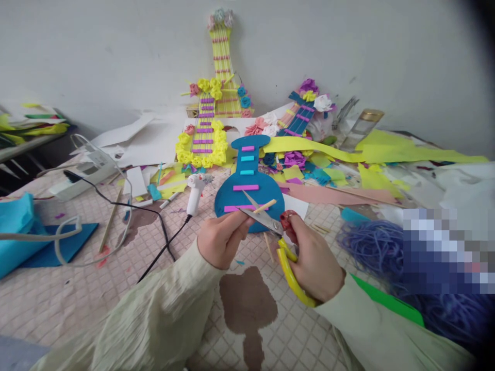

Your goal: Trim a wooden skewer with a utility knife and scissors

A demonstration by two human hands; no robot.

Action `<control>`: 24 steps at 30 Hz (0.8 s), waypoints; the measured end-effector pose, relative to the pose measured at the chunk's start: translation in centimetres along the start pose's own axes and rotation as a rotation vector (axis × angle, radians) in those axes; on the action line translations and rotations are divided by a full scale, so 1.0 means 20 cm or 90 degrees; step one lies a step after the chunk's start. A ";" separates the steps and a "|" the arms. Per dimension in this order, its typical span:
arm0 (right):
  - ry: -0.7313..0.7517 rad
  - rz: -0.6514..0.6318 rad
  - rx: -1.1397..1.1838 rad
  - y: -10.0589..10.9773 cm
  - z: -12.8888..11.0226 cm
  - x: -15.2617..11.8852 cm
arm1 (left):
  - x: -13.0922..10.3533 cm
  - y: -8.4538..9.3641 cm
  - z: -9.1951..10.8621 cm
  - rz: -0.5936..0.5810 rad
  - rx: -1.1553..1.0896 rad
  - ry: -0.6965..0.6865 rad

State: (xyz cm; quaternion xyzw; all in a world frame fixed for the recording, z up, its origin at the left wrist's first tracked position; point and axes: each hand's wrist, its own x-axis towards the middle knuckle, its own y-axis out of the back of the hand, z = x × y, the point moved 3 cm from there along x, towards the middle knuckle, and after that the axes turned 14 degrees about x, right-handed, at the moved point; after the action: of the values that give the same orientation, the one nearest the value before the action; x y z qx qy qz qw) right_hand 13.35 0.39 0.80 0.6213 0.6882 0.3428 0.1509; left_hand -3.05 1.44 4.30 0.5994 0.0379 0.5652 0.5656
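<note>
My left hand (pixel 223 238) pinches a thin wooden stick (pixel 267 205) whose pale end sticks out past the fingertips to the right. In my right hand (pixel 315 260) is a pair of scissors (pixel 266 220) with yellow and red handles. Its blades are spread around the stick, close to my left fingertips. Just behind both hands lies a blue guitar-shaped cutout (pixel 228 195) with purple and light blue strips across its neck and body. My hands cover part of its lower edge.
A white glue gun (pixel 195 193) with a black cord stands left of the cutout. Decorated paper instruments, including a yellow-flowered one (pixel 203 136), lean at the back. Paper scraps surround them. Blue-purple yarn (pixel 371 252) lies at right; a power strip (pixel 83 178) is at left.
</note>
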 end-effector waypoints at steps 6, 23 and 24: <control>-0.001 -0.013 0.016 -0.01 0.01 0.00 | 0.00 0.00 0.00 -0.009 0.004 -0.022; -0.021 -0.047 0.097 -0.02 -0.01 -0.02 | 0.00 0.01 0.00 -0.005 0.052 -0.009; -0.020 -0.042 0.086 -0.02 -0.01 -0.01 | 0.00 0.00 0.00 -0.010 0.049 -0.001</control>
State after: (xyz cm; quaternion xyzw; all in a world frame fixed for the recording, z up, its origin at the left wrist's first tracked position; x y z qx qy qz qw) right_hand 13.01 0.10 0.57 0.6122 0.7274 0.2808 0.1310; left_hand -3.18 1.45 4.33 0.6207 0.0640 0.5587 0.5464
